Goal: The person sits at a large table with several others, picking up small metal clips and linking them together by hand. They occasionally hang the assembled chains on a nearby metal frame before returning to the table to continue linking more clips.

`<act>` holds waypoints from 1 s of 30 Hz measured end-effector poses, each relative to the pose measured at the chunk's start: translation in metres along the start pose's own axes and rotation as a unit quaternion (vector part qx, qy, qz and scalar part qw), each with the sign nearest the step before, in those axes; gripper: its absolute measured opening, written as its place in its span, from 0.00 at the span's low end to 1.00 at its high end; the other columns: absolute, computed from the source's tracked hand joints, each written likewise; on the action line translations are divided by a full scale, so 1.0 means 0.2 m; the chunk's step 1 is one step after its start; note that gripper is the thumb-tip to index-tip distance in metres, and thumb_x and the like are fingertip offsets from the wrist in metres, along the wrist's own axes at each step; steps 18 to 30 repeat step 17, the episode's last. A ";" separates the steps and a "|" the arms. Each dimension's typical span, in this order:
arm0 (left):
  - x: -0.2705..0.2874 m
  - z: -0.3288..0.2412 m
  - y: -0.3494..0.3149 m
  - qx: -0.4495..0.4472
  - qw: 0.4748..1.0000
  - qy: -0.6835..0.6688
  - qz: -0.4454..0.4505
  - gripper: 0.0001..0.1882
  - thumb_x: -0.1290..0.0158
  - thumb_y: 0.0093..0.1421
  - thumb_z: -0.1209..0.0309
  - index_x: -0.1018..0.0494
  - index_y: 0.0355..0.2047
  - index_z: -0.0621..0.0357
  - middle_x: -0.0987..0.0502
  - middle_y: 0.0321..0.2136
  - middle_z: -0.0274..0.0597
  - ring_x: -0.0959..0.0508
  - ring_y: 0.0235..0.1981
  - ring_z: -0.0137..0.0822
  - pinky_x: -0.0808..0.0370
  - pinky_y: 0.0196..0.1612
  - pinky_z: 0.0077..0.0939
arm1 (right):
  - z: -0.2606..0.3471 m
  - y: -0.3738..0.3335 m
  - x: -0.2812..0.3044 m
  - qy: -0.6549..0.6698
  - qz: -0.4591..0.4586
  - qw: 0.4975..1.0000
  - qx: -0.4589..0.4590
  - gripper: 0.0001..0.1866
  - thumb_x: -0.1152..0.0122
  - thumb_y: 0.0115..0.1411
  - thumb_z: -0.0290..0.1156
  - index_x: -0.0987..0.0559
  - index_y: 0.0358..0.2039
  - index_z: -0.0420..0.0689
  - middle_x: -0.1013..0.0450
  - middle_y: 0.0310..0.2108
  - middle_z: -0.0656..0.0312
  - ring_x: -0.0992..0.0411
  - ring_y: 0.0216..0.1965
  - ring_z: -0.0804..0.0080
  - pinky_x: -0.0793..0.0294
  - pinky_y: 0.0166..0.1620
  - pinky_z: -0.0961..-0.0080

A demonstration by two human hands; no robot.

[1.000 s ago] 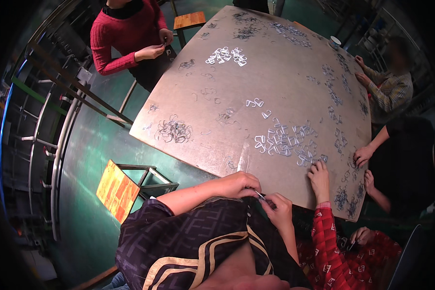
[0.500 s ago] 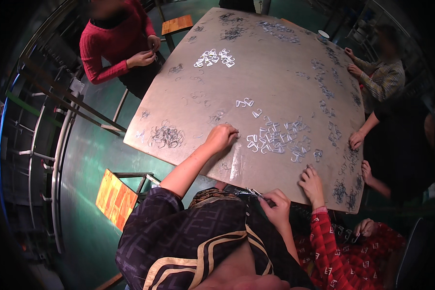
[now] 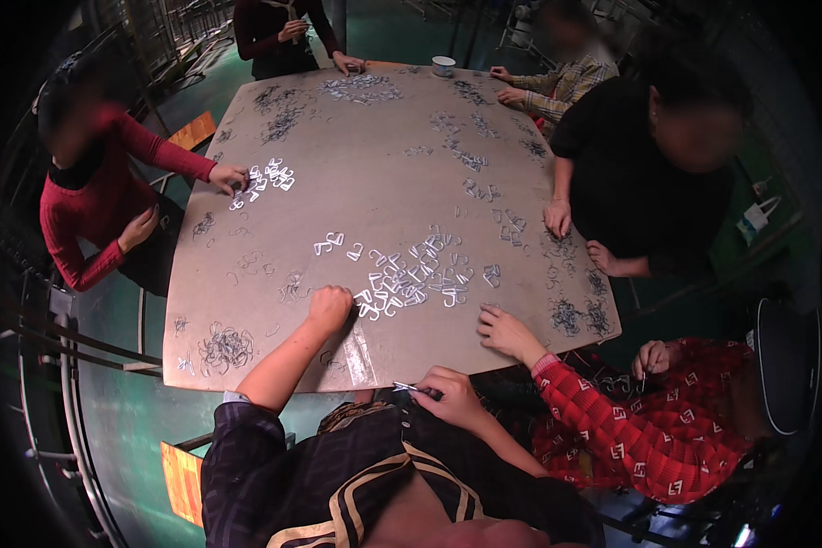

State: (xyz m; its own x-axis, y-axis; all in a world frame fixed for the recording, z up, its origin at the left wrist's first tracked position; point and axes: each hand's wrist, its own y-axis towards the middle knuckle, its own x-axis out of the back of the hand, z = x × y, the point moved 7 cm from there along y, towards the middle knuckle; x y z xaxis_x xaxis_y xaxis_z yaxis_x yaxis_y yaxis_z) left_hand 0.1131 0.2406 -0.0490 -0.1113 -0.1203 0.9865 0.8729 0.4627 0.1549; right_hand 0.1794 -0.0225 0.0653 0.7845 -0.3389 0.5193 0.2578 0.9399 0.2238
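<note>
My left hand rests on the table with its fingers curled in. What it pinches, if anything, is hidden. Just right of it lies a loose pile of shiny flat metal hooks, and a few more hooks sit a little farther off. At the near edge of the table, close to my body, my right hand grips a small shiny metal tool, perhaps pliers. Its kind is not clear. Beside my left forearm is a tangle of thin wire pieces.
The big brown table carries more heaps of hooks and wire bits. A co-worker's hand in a red patterned sleeve lies close on my right. Other people sit or stand around the edges. A white tub stands at the far edge; a wooden stool is at my left.
The view has shifted, showing more of the table's far side. The person in red at the left now reaches onto a group of hooks. My hands stay in about the same places.
</note>
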 end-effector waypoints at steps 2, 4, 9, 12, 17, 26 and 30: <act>0.08 0.02 0.02 0.055 0.996 -0.064 0.005 0.04 0.46 0.46 0.74 0.23 0.21 0.60 0.22 0.22 0.50 0.20 0.24 0.44 0.23 0.29 0.35 | -0.01 -0.03 0.02 0.010 -0.011 1.000 -0.016 0.05 0.33 0.49 0.25 0.22 0.24 0.40 0.29 0.22 0.60 0.27 0.23 0.66 0.30 0.26 0.72; 0.20 0.01 0.02 0.094 0.977 -0.189 0.006 0.04 0.45 0.45 0.74 0.24 0.21 0.61 0.22 0.21 0.51 0.20 0.23 0.43 0.24 0.28 0.33 | -0.04 -0.05 0.03 0.023 -0.028 0.999 -0.037 0.05 0.33 0.49 0.25 0.22 0.24 0.40 0.29 0.22 0.60 0.27 0.23 0.67 0.30 0.26 0.73; 0.33 -0.22 -0.09 0.100 0.800 -0.590 0.039 0.06 0.41 0.45 0.75 0.28 0.21 0.62 0.26 0.17 0.36 0.28 0.18 0.30 0.30 0.27 0.23 | -0.07 -0.06 0.07 -0.002 -0.069 0.997 -0.034 0.05 0.33 0.49 0.25 0.22 0.23 0.39 0.29 0.21 0.61 0.28 0.21 0.70 0.30 0.25 0.75; 0.59 -0.44 -0.15 -0.010 0.775 -0.631 0.028 0.06 0.40 0.46 0.76 0.27 0.22 0.61 0.26 0.23 0.36 0.26 0.27 0.32 0.30 0.35 0.23 | -0.06 -0.06 0.09 0.000 -0.102 0.993 -0.051 0.06 0.33 0.48 0.24 0.23 0.22 0.39 0.30 0.20 0.61 0.29 0.18 0.73 0.31 0.23 0.77; 0.77 -0.58 -0.28 -0.077 0.769 -0.633 0.037 0.06 0.39 0.47 0.76 0.25 0.26 0.58 0.26 0.33 0.39 0.27 0.39 0.35 0.33 0.45 0.27 | -0.10 -0.07 0.06 -0.006 -0.117 0.991 -0.065 0.05 0.33 0.49 0.24 0.22 0.22 0.39 0.30 0.19 0.61 0.29 0.18 0.73 0.31 0.23 0.77; 0.77 -0.58 -0.28 -0.077 0.769 -0.633 0.037 0.06 0.39 0.47 0.76 0.25 0.26 0.58 0.26 0.33 0.39 0.27 0.39 0.35 0.33 0.45 0.27 | -0.10 -0.07 0.06 -0.006 -0.117 0.991 -0.065 0.05 0.33 0.49 0.24 0.22 0.22 0.39 0.30 0.19 0.61 0.29 0.18 0.73 0.31 0.23 0.77; 0.77 -0.58 -0.28 -0.077 0.769 -0.633 0.037 0.06 0.39 0.47 0.76 0.25 0.26 0.58 0.26 0.33 0.39 0.27 0.39 0.35 0.33 0.45 0.27 | -0.10 -0.07 0.06 -0.006 -0.117 0.991 -0.065 0.05 0.33 0.49 0.24 0.22 0.22 0.39 0.30 0.19 0.61 0.29 0.18 0.73 0.31 0.23 0.77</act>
